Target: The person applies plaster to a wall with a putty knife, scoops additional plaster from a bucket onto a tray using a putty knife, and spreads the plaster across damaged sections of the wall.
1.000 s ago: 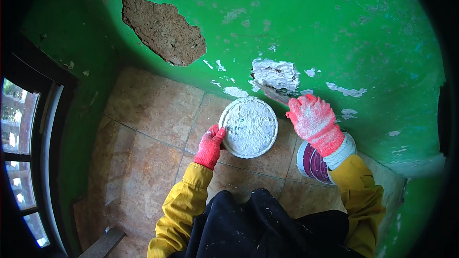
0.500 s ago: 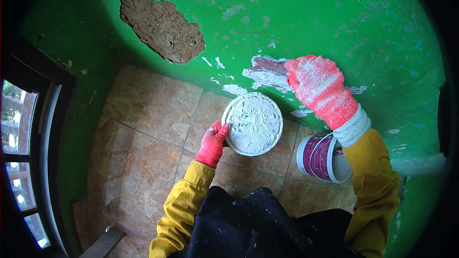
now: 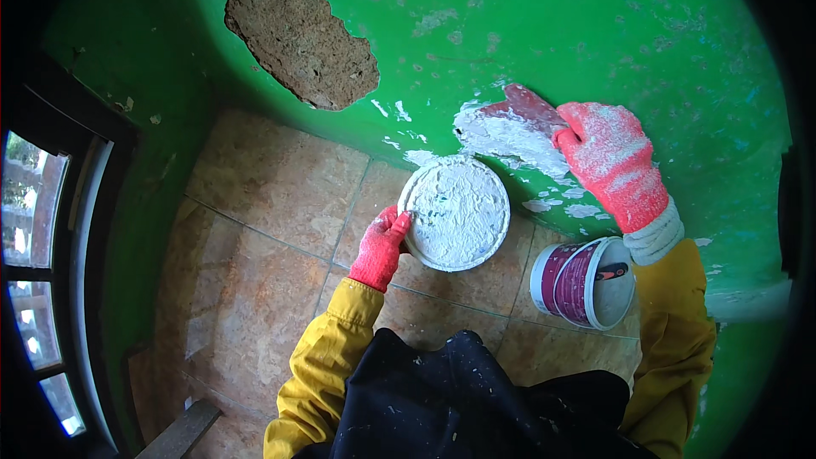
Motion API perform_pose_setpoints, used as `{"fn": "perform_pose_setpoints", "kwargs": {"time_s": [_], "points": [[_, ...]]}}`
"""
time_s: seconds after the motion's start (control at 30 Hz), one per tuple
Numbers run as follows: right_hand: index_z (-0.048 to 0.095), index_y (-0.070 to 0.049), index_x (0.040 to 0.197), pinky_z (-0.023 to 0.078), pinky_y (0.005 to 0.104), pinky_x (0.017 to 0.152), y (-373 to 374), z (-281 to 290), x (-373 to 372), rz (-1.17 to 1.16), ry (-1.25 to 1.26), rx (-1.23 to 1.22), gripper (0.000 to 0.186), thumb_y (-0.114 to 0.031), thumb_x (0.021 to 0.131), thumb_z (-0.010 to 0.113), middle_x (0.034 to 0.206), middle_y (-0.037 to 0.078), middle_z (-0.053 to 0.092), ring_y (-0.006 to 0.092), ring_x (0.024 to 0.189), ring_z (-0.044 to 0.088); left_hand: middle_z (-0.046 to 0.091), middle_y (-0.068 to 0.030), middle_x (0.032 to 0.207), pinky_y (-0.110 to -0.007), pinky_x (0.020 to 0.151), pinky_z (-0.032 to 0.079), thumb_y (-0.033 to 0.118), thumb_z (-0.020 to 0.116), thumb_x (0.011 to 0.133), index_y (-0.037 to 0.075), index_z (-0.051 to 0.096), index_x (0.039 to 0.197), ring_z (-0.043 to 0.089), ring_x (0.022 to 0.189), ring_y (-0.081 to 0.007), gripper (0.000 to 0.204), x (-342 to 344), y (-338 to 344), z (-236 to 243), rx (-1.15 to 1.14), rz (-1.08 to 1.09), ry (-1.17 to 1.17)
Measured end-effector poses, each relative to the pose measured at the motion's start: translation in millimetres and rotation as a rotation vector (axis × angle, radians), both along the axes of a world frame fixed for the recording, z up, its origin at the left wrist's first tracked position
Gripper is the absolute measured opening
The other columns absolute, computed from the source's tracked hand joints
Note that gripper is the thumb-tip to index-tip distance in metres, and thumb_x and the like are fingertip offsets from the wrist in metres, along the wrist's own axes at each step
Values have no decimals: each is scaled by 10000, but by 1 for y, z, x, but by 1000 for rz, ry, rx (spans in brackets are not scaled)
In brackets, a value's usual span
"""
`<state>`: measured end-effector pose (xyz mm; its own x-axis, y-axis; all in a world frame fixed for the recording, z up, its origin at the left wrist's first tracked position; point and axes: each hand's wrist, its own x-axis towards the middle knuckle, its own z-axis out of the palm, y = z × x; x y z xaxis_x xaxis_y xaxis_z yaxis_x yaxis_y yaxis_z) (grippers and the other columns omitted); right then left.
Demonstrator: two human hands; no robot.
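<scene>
A: Close in, what has the left hand (image 3: 381,249) got?
B: The rim of a round lid (image 3: 455,214) spread with white paste
A: And the right hand (image 3: 614,161)?
B: Farther out, fingers closed round a putty knife (image 3: 530,107), its handle hidden
A: How does it lie to the white patch (image 3: 508,139)?
B: Across its upper edge, on the green wall (image 3: 595,38); both long axes slant down rightward, the patch is to the right hand's left, and that hand is the nearer

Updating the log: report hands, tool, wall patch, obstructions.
Left hand gripping paste-covered lid. Right hand holding scraper at white wall patch. Bucket near right sleeve; nothing visibly blocking scraper.
</scene>
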<state>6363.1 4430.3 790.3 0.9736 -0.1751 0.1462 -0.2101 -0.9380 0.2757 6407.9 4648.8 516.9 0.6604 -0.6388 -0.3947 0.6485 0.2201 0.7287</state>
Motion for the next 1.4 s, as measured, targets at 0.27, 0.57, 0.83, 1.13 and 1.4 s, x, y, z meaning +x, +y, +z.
{"fn": "perform_pose_setpoints", "kwargs": {"time_s": [0.27, 0.57, 0.83, 1.13, 1.4], "points": [[619, -59, 934, 472, 415, 725, -7, 12, -18, -46, -42, 70, 234, -224, 775, 570, 885, 136, 623, 332, 826, 583, 614, -36, 927, -297, 675, 501, 241, 485, 922, 30, 511, 1136, 596, 766, -139, 302, 5, -1, 3, -15, -23, -16], [617, -58, 910, 463, 411, 704, -20, 17, -69, -10, -166, 30, 202, -166, 741, 591, 864, 137, 624, 334, 811, 583, 611, -29, 909, -283, 637, 495, 262, 512, 907, 46, 540, 1104, 585, 742, -129, 293, 1, -8, 5, -10, 14, -12], [633, -45, 907, 472, 399, 713, -27, -13, -85, 10, -188, 170, 199, -122, 726, 609, 852, 140, 632, 322, 804, 599, 609, -28, 905, -288, 644, 499, 261, 485, 920, 42, 536, 1098, 584, 744, -128, 288, -6, -13, 9, 6, -13, -55], [605, -76, 961, 469, 444, 696, -59, -33, -80, -170, -132, 217, 235, -229, 794, 540, 874, 154, 622, 347, 795, 592, 604, -36, 925, -305, 660, 510, 249, 489, 920, 42, 522, 1107, 589, 767, -139, 281, -30, -25, 17, -4, 51, -23], [608, -85, 877, 466, 453, 661, -83, -21, -108, -224, -112, 196, 177, -221, 789, 538, 816, 153, 616, 358, 758, 586, 603, -41, 922, -311, 652, 515, 263, 499, 914, 42, 521, 1092, 592, 773, -147, 285, -38, -45, 21, -5, 10, -49]]}}
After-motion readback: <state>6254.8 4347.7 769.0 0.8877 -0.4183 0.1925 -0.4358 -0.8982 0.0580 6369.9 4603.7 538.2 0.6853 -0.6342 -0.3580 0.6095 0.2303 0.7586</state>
